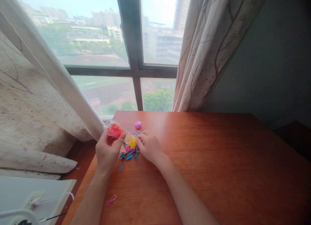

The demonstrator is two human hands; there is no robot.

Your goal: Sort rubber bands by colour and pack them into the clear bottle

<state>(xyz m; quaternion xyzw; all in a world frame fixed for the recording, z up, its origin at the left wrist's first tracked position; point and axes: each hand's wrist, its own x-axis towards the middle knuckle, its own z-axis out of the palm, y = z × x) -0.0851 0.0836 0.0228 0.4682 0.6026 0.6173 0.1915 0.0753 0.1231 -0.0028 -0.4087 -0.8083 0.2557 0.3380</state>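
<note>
My left hand (109, 147) is closed round a clear container (107, 124) with small red and orange pieces (115, 130) in it, lifted above the table's left part. Beside it, the fingers of my right hand (149, 145) are pinched together at the edge of a pile of small plastic loop-shaped pins (128, 153) in blue, pink and other colours. What those fingertips hold, if anything, is too small to make out. Between the hands shows a cluster of yellow pieces (131, 141), seemingly in something clear. My right fingers partly hide the pile.
Behind the pile lies a round pink object (138, 124). A single blue pin (121, 167) and a pink pin (111, 200) lie nearer me on the wooden table (206, 160). Curtains (199, 56) flank the window; a white socket panel (36, 199) with cables is at lower left.
</note>
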